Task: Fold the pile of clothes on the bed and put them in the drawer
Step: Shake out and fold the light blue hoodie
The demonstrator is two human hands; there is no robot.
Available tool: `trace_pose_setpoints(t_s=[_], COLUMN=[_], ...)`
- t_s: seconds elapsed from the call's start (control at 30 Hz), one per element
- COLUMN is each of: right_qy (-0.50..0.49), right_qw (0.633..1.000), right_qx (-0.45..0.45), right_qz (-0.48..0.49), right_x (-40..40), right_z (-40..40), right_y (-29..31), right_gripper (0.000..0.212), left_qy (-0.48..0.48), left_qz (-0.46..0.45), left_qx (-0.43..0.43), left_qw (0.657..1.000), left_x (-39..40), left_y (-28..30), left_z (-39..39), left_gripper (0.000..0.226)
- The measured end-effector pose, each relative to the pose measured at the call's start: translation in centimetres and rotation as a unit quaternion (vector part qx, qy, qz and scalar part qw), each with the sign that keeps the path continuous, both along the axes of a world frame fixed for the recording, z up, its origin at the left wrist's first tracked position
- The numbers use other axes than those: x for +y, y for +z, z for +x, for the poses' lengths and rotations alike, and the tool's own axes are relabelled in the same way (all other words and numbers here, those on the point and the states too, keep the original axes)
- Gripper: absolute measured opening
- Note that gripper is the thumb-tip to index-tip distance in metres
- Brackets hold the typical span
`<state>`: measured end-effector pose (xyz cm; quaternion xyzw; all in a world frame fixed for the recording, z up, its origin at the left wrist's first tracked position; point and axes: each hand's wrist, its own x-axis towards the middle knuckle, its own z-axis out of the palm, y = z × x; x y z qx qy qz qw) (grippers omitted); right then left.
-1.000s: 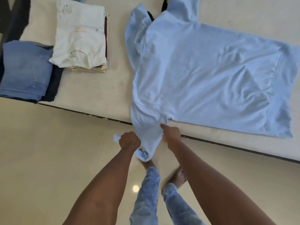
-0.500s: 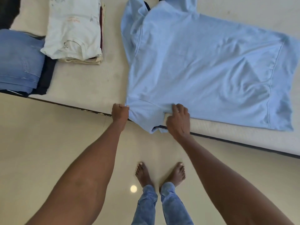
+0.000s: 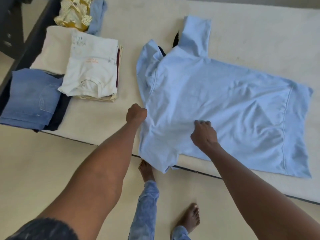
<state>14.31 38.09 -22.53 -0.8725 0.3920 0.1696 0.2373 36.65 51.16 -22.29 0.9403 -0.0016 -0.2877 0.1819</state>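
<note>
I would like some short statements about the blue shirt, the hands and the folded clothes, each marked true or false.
1. The light blue shirt lies spread flat on the bed. True.
2. The left hand grips the edge of the shirt. True.
3. The right hand hangs beside the body, away from the shirt. False: it is on the shirt, with fingers curled into the cloth.
4. The folded white shirt is on top of a small stack. True.
5. The folded jeans lie to the right of the blue shirt. False: they are to its left, near the bed's corner.
6. The near sleeve is fully on the bed. False: its tip hangs over the edge.
</note>
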Motion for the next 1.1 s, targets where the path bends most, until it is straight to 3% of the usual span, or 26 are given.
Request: trace_pose_setpoints(t_s=[0.07, 0.1, 0.2, 0.23, 0.33, 0.37, 0.47, 0.53, 0.57, 0.63, 0.73, 0.8, 0.9, 0.97, 1.03, 1.1], right_qy=[0.061, 0.052, -0.101, -0.107, -0.04, -0.019, -0.01, -0.015, -0.015, -0.012, -0.002, -0.011, -0.033, 0.033, 0.088, -0.016], right_qw=[0.996, 0.995, 0.993, 0.994, 0.996, 0.993, 0.993, 0.997, 0.998, 0.997, 0.994, 0.99, 0.988, 0.994, 0.995, 1.0], right_qx=[-0.021, 0.001, 0.047, 0.036, -0.076, -0.092, -0.073, -0.035, -0.025, -0.025, -0.022, -0.013, -0.069, -0.073, -0.033, 0.009], right_qz=[0.059, 0.083, 0.042, 0.009, 0.037, 0.071, 0.091, 0.067, 0.064, 0.073, 0.107, 0.138, 0.132, 0.08, 0.02, -0.003], right_x=[-0.7, -1.4, -4.2, -4.5, -4.7, -4.6, -4.4, -4.3, -4.4, -5.1, -6.3, -7.2, -7.5, -7.0, -6.3, -5.9], right_z=[1.8, 2.6, 6.7, 8.2, 14.3, 16.3, 19.8, 20.7, 20.8, 21.0, 21.0, 21.3, 20.8, 18.6, 14.4, 9.4], right_y=[-0.4, -0.6, -1.1, -0.6, -0.7, -1.1, -3.0, -3.9, -4.3, -4.8, -5.4, -5.5, -4.8, -4.8, -5.7, -6.6], right_gripper=[0.067, 0.071, 0.043, 0.037, 0.063, 0.073, 0.084, 0.084, 0.084, 0.084, 0.085, 0.083, 0.077, 0.073, 0.07, 0.065], left_qy=[-0.008, 0.001, 0.076, 0.107, 0.166, 0.166, 0.103, 0.099, 0.141, 0.304, 0.465, 0.456, 0.336, 0.101, -0.221, -0.426], left_qz=[-0.042, -0.074, -0.169, -0.192, -0.258, -0.264, -0.252, -0.213, -0.199, -0.19, -0.166, -0.18, -0.12, -0.117, -0.129, -0.078], left_qx=[-0.008, -0.006, 0.01, 0.02, 0.098, 0.124, 0.137, 0.041, -0.032, -0.122, -0.081, -0.076, -0.179, -0.306, -0.329, -0.254], left_qw=[0.999, 0.997, 0.983, 0.975, 0.947, 0.942, 0.952, 0.971, 0.969, 0.925, 0.866, 0.868, 0.917, 0.939, 0.909, 0.865], left_x=[-1.4, -2.0, -3.9, -4.4, -6.0, -6.6, -7.7, -7.6, -7.0, -5.0, -2.1, -2.0, -2.9, -3.6, -3.7, -2.7], left_y=[-0.2, -0.5, -1.9, -2.0, -3.3, -3.7, -3.5, -3.5, -3.4, -2.9, -3.2, -3.9, -4.0, -3.9, -5.0, -7.6], left_z=[2.9, 4.3, 9.2, 10.4, 14.0, 14.9, 15.8, 16.0, 15.7, 14.4, 10.7, 9.7, 9.2, 8.3, 7.1, 7.0], left_gripper=[0.025, 0.022, 0.028, 0.033, 0.048, 0.047, 0.02, 0.021, 0.023, 0.031, 0.031, 0.028, 0.032, 0.04, 0.045, 0.054])
